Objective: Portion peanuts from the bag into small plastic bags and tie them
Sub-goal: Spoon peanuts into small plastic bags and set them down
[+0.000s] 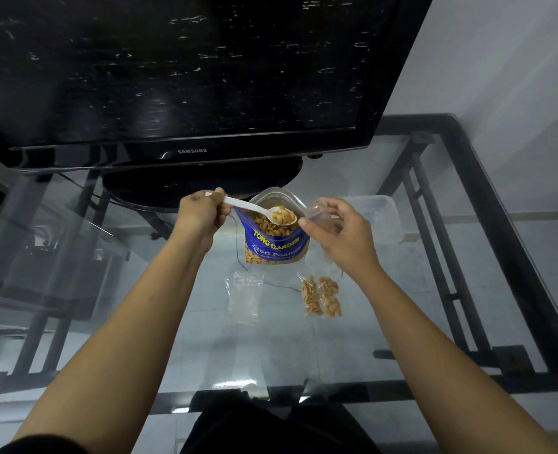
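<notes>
1. Work surface: a clear glass tabletop on a black metal frame [461, 178], seen from above by the head camera.
2. Main stock: a blue stand-up foil pouch of salted peanuts [276, 247] stands upright on the glass, its top open, nuts visible inside.
3. Left hand [202, 213]: clenched round the handle of a white plastic spoon [258, 209]. The spoon bowl is loaded with peanuts and sits over the pouch mouth, close to the right hand.
4. Right hand [335, 229]: fingers and thumb pinch a small clear plastic bag [320, 214], held up just beside the right edge of the pouch, with its opening towards the spoon. Contents of this bag cannot be made out.
5. Finished portion: a small clear bag filled with peanuts [322, 295] lies flat on the glass, on the near side of the pouch, to the right. Whether it is tied cannot be told.
6. Unused stock: flat empty clear plastic bags [243, 298] lie on the glass to the left of the filled bag, apart from it.
7. Surroundings: a black flat-screen television on a round base [192, 150] stands behind the pouch. A clear plastic container lid [382, 214] lies beyond the right hand.
</notes>
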